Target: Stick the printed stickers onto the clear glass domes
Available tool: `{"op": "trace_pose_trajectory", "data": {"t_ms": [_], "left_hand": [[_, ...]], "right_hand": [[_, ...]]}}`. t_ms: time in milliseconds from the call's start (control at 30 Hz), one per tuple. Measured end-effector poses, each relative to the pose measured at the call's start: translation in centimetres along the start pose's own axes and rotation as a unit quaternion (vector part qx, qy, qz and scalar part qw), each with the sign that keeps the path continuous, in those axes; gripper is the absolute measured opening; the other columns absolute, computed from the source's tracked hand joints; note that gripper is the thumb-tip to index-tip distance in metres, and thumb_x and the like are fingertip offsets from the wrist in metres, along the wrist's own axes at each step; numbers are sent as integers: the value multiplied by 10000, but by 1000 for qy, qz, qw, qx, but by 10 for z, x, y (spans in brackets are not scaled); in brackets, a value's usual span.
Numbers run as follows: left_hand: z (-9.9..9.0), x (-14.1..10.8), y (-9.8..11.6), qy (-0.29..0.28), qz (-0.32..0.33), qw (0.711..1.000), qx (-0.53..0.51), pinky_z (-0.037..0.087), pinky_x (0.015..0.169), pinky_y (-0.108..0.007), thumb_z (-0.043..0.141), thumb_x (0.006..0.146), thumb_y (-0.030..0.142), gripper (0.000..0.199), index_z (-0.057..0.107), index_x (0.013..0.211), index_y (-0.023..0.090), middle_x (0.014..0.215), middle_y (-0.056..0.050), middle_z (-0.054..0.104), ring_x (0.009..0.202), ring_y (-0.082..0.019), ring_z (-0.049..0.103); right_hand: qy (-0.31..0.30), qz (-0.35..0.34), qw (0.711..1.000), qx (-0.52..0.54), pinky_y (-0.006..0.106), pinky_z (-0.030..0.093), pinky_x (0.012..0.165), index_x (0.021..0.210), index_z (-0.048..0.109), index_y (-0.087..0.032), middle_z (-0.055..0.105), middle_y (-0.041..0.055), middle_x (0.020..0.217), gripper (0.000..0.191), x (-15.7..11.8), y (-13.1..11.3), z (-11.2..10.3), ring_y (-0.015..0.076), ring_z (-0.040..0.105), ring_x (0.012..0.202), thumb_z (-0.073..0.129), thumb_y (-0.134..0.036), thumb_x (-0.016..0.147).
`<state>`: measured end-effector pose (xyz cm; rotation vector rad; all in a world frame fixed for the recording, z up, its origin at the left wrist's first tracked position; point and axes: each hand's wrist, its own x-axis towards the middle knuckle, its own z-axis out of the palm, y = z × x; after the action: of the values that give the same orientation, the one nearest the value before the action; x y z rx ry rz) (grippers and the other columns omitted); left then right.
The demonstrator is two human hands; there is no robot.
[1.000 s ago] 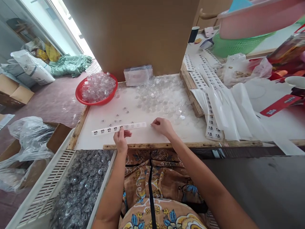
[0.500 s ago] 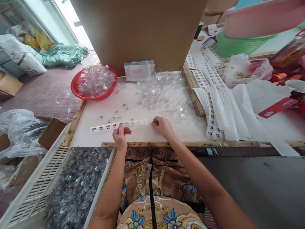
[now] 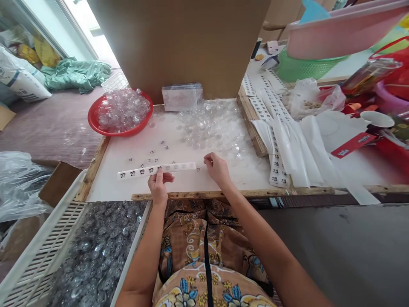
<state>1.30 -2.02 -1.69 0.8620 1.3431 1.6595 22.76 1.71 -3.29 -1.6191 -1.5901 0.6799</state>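
My left hand [image 3: 159, 187] pinches a white sticker strip [image 3: 137, 173] with black panda prints, thumb on top, above the white board. The strip's right part has faint, blank-looking spots. My right hand [image 3: 217, 169] is closed just right of the strip's end, fingertips together; anything between them is too small to make out. A small panda-printed piece [image 3: 198, 169] lies between the strip's end and my right hand. Several similar pieces lie behind the strip. Clear round pieces [image 3: 220, 128] spread over the back right of the board.
A red bowl [image 3: 92, 121] of clear pieces sits at the back left. Wooden edging [image 3: 252, 123] borders sticker sheets [image 3: 275, 170] on the right. A white crate [image 3: 47, 247] of clear pieces stands below left. Cardboard [image 3: 182, 42] rises behind.
My right hand has moved slightly up from the board, and a panda-printed piece now shows beside it. My left hand still holds the strip. The whole view has shifted a little.
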Motion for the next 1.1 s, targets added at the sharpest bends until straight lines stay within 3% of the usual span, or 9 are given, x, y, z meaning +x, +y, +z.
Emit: {"op": "trace_pose_trajectory", "data": {"t_ms": [200, 500, 833, 967, 1100], "left_hand": [[0, 1, -1, 5, -2, 1000, -1, 496, 425, -262, 599, 784, 489, 390, 626, 615, 139, 524, -41, 647, 434, -165, 626], [-3, -1, -5, -4, -2, 1000, -7, 518, 447, -271, 603, 795, 494, 384, 643, 645, 142, 542, -47, 661, 460, -174, 642], [-7, -3, 1, -170, -92, 978, 74, 558, 554, -304, 631, 790, 533, 429, 692, 739, 111, 639, -89, 704, 575, -195, 672], [-11, -4, 3, -210, -130, 966, 73, 558, 583, -312, 627, 788, 547, 454, 699, 717, 105, 668, -115, 722, 594, -203, 682], [-11, -6, 5, -227, -138, 960, 82, 557, 605, -320, 637, 774, 563, 476, 707, 719, 96, 683, -128, 727, 619, -214, 690]], "right_hand": [[38, 26, 996, 72, 302, 440, 715, 893, 597, -202, 701, 55, 821, 159, -1, 5, -8, 181, 615, 723, 472, -286, 844], [5, 29, 997, 66, 306, 442, 716, 923, 608, -200, 701, 61, 821, 228, 1, 1, -5, 184, 627, 754, 418, -304, 853], [-39, -47, 994, 86, 294, 459, 701, 963, 626, -195, 704, 69, 852, 267, -7, -1, -6, 190, 637, 774, 456, -390, 896], [-59, -108, 989, 84, 291, 466, 729, 969, 642, -203, 712, 74, 906, 273, -9, -3, -8, 186, 640, 801, 455, -396, 923], [-35, -103, 990, 87, 288, 462, 749, 944, 646, -204, 713, 54, 833, 284, -8, 1, -9, 184, 657, 814, 433, -392, 938]]}}
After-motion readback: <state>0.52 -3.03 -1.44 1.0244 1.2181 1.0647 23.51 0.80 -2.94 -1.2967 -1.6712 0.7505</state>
